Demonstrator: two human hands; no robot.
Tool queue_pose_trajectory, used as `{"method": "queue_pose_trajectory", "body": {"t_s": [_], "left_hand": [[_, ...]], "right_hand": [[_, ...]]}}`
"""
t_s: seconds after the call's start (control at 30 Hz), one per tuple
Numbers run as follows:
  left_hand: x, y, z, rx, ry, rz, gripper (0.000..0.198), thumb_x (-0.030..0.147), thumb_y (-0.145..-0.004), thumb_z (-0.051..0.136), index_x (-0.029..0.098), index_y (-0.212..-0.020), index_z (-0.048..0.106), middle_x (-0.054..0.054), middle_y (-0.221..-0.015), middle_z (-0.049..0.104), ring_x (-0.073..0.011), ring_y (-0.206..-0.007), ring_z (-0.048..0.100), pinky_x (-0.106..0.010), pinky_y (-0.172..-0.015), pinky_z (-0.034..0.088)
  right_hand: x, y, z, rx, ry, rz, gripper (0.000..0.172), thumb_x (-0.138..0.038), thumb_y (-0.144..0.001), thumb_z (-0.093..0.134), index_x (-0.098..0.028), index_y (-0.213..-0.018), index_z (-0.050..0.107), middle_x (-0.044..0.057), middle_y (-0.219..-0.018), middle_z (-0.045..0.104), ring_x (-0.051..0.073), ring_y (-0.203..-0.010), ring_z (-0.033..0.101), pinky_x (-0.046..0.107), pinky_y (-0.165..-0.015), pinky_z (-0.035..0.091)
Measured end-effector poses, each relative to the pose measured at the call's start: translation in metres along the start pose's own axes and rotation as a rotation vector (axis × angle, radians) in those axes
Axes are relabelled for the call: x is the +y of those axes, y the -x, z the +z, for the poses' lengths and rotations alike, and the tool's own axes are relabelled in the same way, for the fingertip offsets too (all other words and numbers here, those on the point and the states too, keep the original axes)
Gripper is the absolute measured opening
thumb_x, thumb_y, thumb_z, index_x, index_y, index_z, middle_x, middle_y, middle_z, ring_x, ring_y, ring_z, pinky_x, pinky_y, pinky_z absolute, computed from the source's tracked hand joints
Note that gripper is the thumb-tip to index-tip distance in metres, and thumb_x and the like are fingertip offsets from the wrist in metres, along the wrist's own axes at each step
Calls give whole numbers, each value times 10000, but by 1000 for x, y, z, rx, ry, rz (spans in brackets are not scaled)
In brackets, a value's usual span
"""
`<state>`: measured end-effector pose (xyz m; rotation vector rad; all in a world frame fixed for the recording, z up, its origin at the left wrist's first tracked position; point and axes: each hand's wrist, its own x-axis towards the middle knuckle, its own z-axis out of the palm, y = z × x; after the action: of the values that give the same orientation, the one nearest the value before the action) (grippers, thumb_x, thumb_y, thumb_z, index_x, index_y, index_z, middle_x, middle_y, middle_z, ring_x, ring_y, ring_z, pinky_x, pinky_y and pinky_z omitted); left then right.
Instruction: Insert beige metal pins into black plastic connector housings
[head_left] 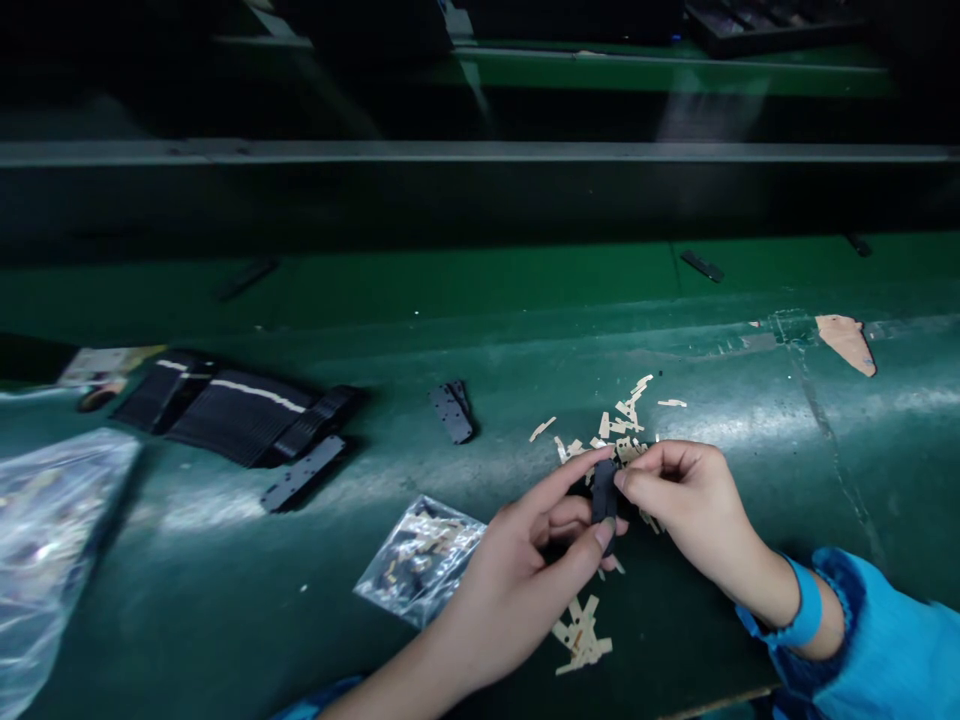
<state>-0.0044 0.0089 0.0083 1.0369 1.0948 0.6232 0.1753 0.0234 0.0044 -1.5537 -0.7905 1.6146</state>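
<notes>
My left hand pinches a small black flat part between thumb and forefinger, low in the middle of the view. My right hand is closed with its fingertips pinching at the top edge of the same part. Beige paper backing strips lie scattered on the green belt just behind the hands, and a second little heap lies below them. A small clear bag with tiny pieces in it lies left of my left hand.
A stack of black strips lies at left with one loose strip beside it and a pair nearer the middle. A large clear bag is at far left. A torn tan patch marks the belt at right.
</notes>
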Motion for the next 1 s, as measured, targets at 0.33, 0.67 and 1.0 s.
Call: {"method": "queue_pose_trajectory", "body": {"t_s": [0.33,0.67,1.0], "left_hand": [[-2,-2,0,-17,-10,22,520,235,-983,637,257,-1494,547,-20,-923,808,-149,-752,758,-276,-784,612],[-5,1,-2,-14,-11,32,518,240,-980,641,250,-1489,543,-18,-904,795,-154,-740,753,-278,-759,602],[-2,-1,-1,-9,-41,40,528,250,-967,640,249,-1488,551,-11,-870,785,-162,-720,746,-300,-751,611]], "right_hand": [[-5,2,3,-15,-40,1,96,-240,-705,731,-207,-620,701,-10,-498,684,137,-464,602,251,-498,460],[-6,2,3,-33,-69,22,92,-268,-694,756,-192,-652,724,-4,-516,703,142,-491,643,252,-525,493],[-3,1,2,-49,-114,30,74,-226,-639,777,-201,-655,709,-33,-501,671,141,-486,653,246,-515,486]]}}
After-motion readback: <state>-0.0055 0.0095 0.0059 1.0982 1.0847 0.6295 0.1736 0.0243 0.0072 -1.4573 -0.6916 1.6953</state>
